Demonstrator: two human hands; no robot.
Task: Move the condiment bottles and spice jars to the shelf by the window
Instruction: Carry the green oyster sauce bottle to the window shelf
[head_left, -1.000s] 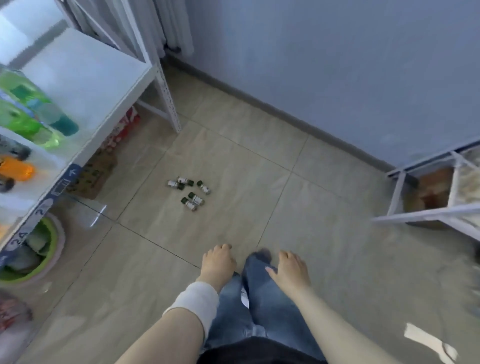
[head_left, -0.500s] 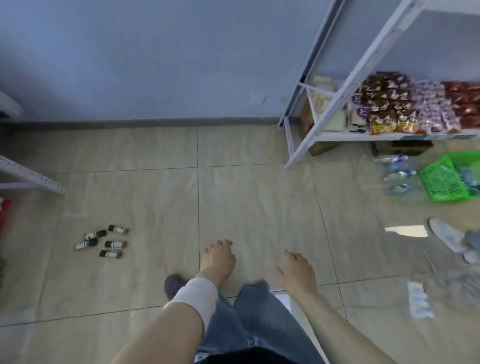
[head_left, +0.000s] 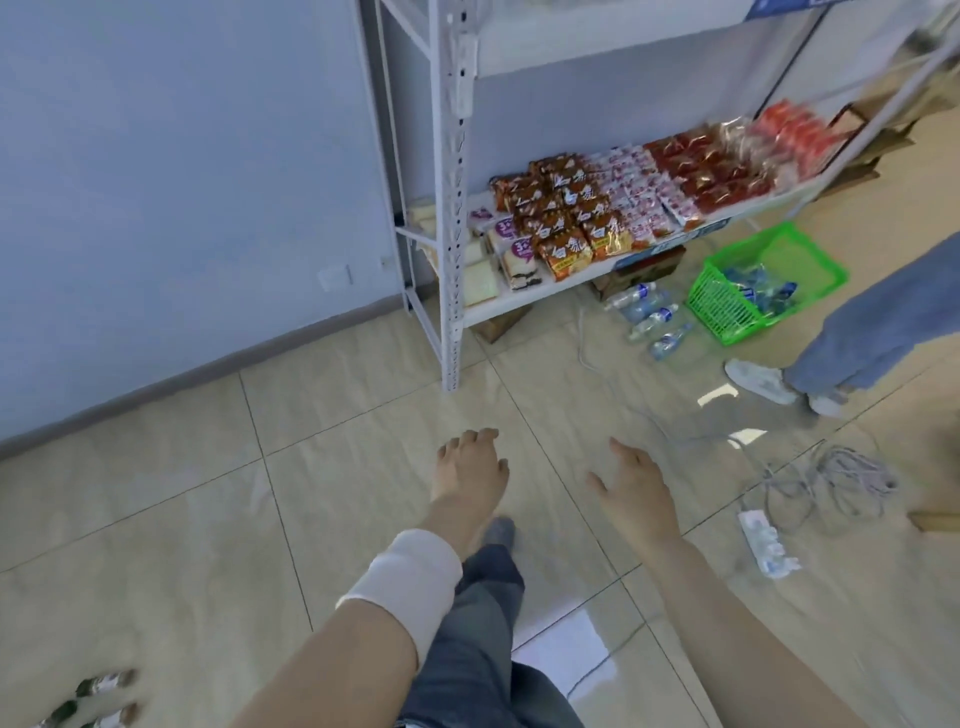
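A pale tiled floor (head_left: 156, 519) is filling most of the view and is meeting a blue wall (head_left: 182, 182) along a grey skirting. A white metal rack (head_left: 451, 208) is standing against that wall, and its low shelf is carrying rows of snack packets (head_left: 571, 218) in brown, pink and red. At the right edge another person's leg in jeans (head_left: 883, 322) is standing on the tiles, with a white shoe (head_left: 758, 382) pointing toward the rack. A green basket (head_left: 711, 306) is sitting on the floor just beside the rack, and several water bottles (head_left: 652, 317) are lying next to it. The wearer's forearms are reaching forward over their own jeans; the left one is wearing a white wrist band (head_left: 410, 577). The left hand (head_left: 470, 467) is hanging with fingers loosely drooping and is gripping nothing. The right hand (head_left: 634, 488) is lying flat in the air with fingers spread and is likewise holding nothing. A tangle of grey cable (head_left: 841, 478) is lying to the right, near a white power strip (head_left: 763, 540). The small jars (head_left: 98, 699), blurred, are lying on the floor at the bottom left corner, well apart from both hands.
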